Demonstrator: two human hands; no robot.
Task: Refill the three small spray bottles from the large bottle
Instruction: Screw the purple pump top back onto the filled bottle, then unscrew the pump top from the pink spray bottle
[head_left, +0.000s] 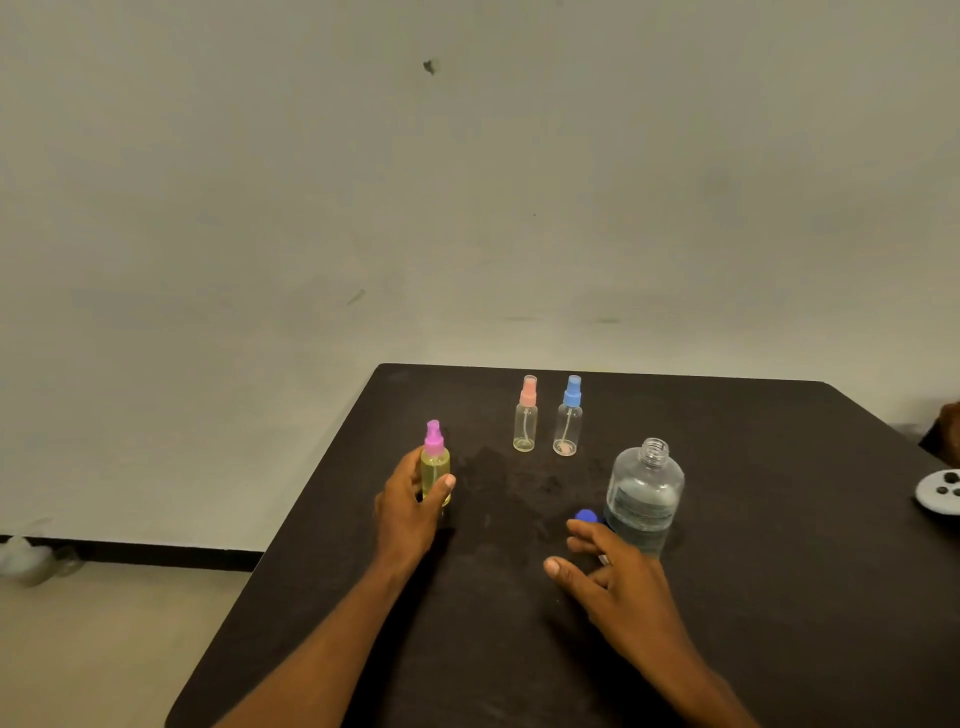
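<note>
left hand (410, 501) has a snug grip round the yellow spray bottle (435, 470), right hand (615, 579) hovers loose-fingered, holding nothing, by the blue cap (587, 516)

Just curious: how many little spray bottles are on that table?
3. The pink-topped one is in the left hand; the peach-topped and blue-topped ones stand side by side farther back. None seem hidden.

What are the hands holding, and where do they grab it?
The left hand grips the purple-capped spray bottle around its yellow body, below the cap. The right hand is open and holds nothing, its fingers near the blue cap.
</note>
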